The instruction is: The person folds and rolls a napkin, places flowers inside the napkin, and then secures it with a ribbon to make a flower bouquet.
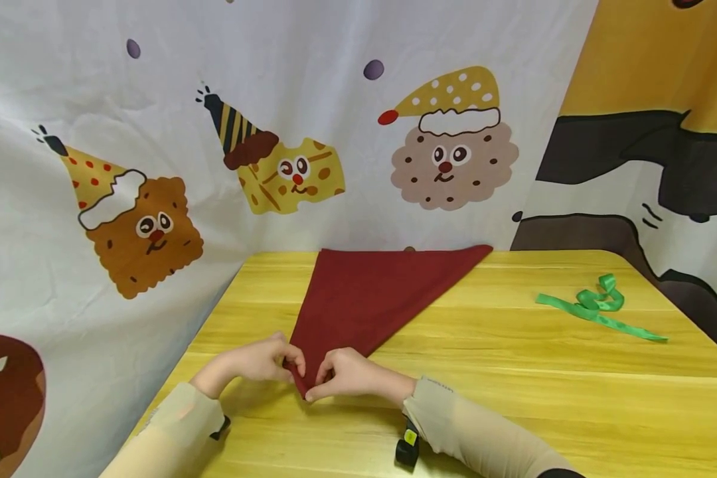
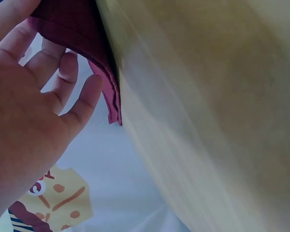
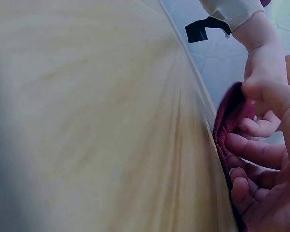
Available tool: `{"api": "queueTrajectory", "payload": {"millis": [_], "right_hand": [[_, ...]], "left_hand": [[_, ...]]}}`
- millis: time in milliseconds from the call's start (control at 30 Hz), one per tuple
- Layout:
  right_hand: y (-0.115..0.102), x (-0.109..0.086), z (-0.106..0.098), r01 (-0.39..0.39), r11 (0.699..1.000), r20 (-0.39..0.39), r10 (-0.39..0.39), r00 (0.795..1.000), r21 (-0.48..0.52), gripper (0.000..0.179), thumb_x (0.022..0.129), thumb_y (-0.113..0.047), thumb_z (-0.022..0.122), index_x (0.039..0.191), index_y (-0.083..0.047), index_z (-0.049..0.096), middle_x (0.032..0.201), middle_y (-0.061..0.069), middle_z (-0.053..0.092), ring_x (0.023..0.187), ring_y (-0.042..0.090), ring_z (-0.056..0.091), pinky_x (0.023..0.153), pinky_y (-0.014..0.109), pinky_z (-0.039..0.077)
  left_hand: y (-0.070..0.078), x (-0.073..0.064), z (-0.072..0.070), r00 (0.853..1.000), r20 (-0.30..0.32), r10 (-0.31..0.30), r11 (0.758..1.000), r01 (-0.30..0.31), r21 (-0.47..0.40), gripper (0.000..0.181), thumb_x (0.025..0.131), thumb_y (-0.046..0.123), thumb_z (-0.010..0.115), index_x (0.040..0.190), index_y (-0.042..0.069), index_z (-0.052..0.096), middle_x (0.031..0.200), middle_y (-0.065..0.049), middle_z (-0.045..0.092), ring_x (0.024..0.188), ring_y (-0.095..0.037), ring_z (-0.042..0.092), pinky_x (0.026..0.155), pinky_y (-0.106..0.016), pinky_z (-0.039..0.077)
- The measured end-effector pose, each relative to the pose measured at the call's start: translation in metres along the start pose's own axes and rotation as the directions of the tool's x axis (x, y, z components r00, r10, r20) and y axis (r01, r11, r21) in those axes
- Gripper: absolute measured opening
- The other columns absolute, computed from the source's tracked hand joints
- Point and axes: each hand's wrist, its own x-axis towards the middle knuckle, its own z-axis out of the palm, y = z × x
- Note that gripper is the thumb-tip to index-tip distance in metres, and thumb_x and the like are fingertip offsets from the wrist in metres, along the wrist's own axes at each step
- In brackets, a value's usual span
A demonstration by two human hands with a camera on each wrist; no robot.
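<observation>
A dark red cloth (image 1: 358,299), folded to a triangle, lies on the wooden table with its narrow corner toward the person. At that near corner my left hand (image 1: 265,358) pinches the left edge between thumb and fingers. Close beside it, my right hand (image 1: 349,373) pinches the tip of the cloth from the right. In the left wrist view the cloth (image 2: 79,26) is raised at its edge by the left fingers. From the right wrist the cloth (image 3: 227,116) shows as a lifted fold between both hands, its underside hidden.
A green ribbon (image 1: 597,312) lies loosely curled at the table's right side. The wooden table (image 1: 484,358) ends at a printed curtain (image 1: 358,226) with cartoon biscuits behind it. Black camera mounts, one of them the right wrist's mount (image 1: 407,448), hang under the sleeves.
</observation>
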Motion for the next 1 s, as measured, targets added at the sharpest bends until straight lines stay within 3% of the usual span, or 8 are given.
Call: {"api": "queueTrajectory", "payload": {"millis": [233,367,567,633,767,867,1000], "right_hand": [[-0.001,0.0,0.005,-0.032,0.999,-0.034,0.032,0.999,0.022,0.038,0.076,-0.044,0.081,0.055,-0.02,0.061,0.051,-0.015,0.047,0.049,-0.001,0.039,0.047,0.015,0.033],[-0.003,-0.002,0.005,-0.048,0.999,-0.049,0.05,0.998,0.023,0.036,0.077,-0.041,0.081,0.057,-0.019,0.06,0.046,-0.017,0.041,0.043,-0.001,0.033,0.045,0.015,0.028],[-0.005,-0.004,0.003,-0.067,0.998,-0.066,0.068,0.996,0.018,0.031,0.078,-0.032,0.08,0.059,-0.018,0.06,0.048,-0.017,0.045,0.043,-0.002,0.036,0.045,0.013,0.031],[-0.005,-0.005,0.003,-0.072,0.997,-0.064,0.072,0.995,0.01,0.031,0.078,-0.029,0.08,0.059,-0.018,0.059,0.05,-0.016,0.045,0.044,-0.002,0.037,0.046,0.013,0.031],[-0.005,-0.005,0.003,-0.075,0.997,-0.064,0.074,0.995,-0.012,0.032,0.078,-0.026,0.079,0.056,-0.017,0.057,0.051,-0.015,0.044,0.045,-0.002,0.038,0.047,0.013,0.031],[-0.005,-0.006,0.001,-0.088,0.996,-0.059,0.088,0.994,0.003,0.032,0.077,-0.024,0.079,0.055,-0.016,0.058,0.047,-0.015,0.044,0.042,-0.002,0.037,0.045,0.013,0.03],[-0.003,-0.005,-0.001,-0.127,0.991,-0.051,0.129,0.99,0.046,0.032,0.077,-0.024,0.08,0.053,-0.016,0.06,0.042,-0.015,0.042,0.038,-0.002,0.036,0.043,0.013,0.029]], "left_hand": [[-0.001,0.01,-0.003,0.993,-0.034,0.114,0.993,-0.115,-0.029,0.011,0.09,0.009,0.067,0.09,0.02,0.071,0.081,0.012,0.062,0.083,-0.016,0.05,0.075,-0.036,0.043],[-0.002,0.017,-0.005,0.986,-0.045,0.162,0.986,-0.163,-0.025,0.009,0.091,0.009,0.067,0.091,0.017,0.071,0.083,0.01,0.063,0.08,-0.01,0.052,0.074,-0.032,0.046],[-0.002,0.025,-0.008,0.979,-0.025,0.2,0.979,-0.201,-0.039,0.008,0.09,0.006,0.067,0.089,0.013,0.071,0.079,0.008,0.063,0.071,-0.004,0.049,0.066,-0.027,0.046],[-0.001,0.027,-0.009,0.984,0.0,0.18,0.981,-0.18,-0.075,0.008,0.09,0.006,0.067,0.089,0.013,0.071,0.078,0.008,0.062,0.067,-0.003,0.048,0.063,-0.024,0.045],[0.0,0.033,-0.01,0.994,0.066,0.083,0.986,-0.072,-0.152,0.007,0.091,0.008,0.066,0.089,0.012,0.071,0.079,0.008,0.061,0.066,-0.002,0.047,0.063,-0.021,0.042],[0.001,0.039,-0.012,0.994,0.11,0.026,0.982,-0.005,-0.188,0.006,0.092,0.008,0.065,0.09,0.009,0.071,0.078,0.008,0.06,0.065,-0.003,0.045,0.062,-0.021,0.04],[0.001,0.046,-0.015,0.989,0.15,-0.009,0.979,0.039,-0.2,0.006,0.092,0.008,0.065,0.09,0.005,0.07,0.076,0.009,0.059,0.065,-0.004,0.044,0.062,-0.021,0.039]]}}
